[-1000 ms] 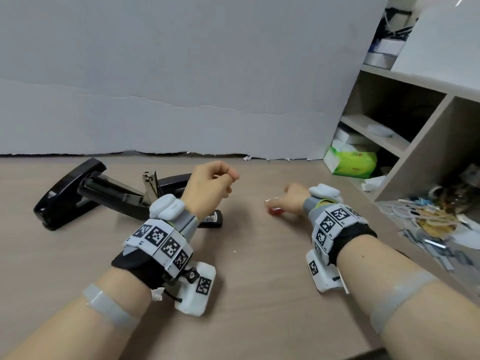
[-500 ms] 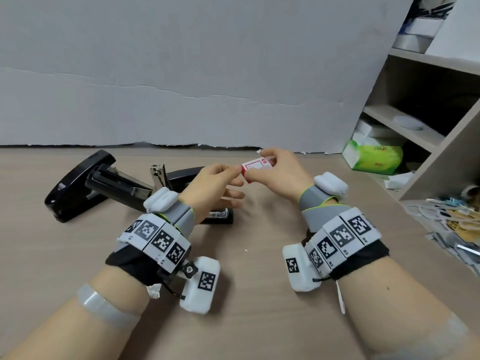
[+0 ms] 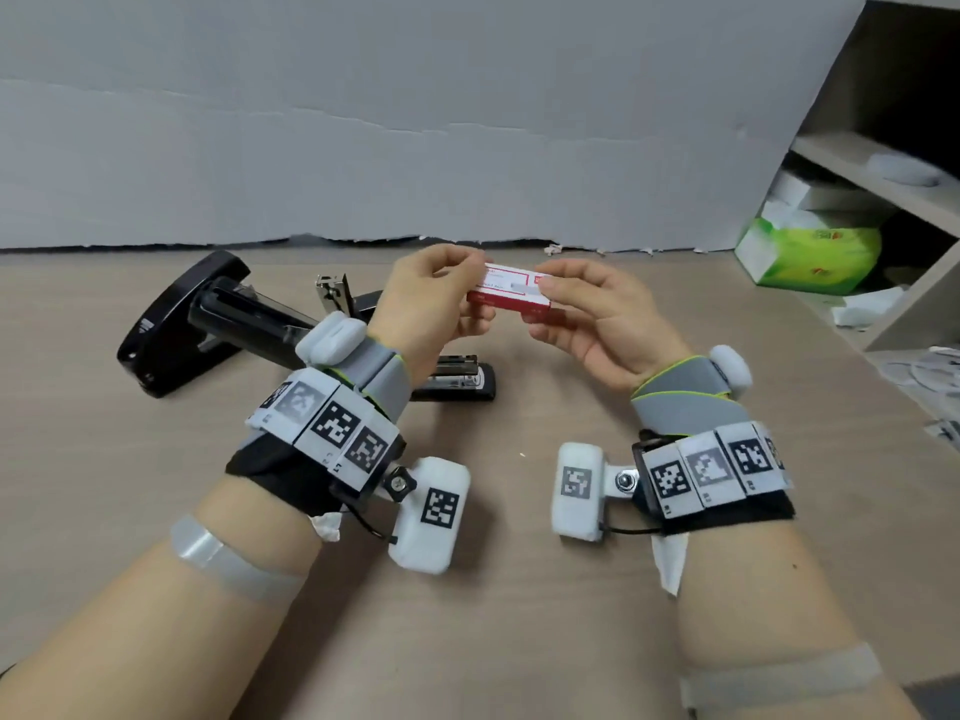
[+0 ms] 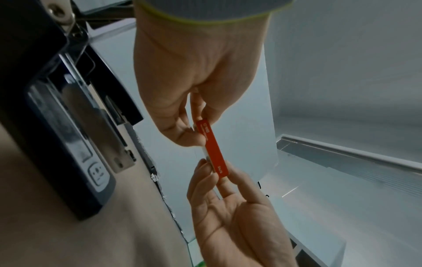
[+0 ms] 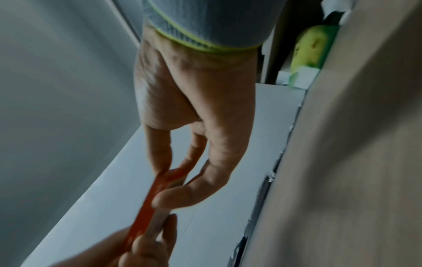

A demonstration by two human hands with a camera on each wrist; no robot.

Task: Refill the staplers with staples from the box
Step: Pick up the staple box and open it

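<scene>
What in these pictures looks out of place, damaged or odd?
Nothing looks damaged. The black stapler lies swung open on the table, fitting a refill. Both hands, left and right, pinch the red staple box above the table. Small white crumbs lie along the backdrop's ragged lower edge.

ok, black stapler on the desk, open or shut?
Open. The black stapler lies with its arm swung back off the base, the metal staple channel exposed.
</scene>
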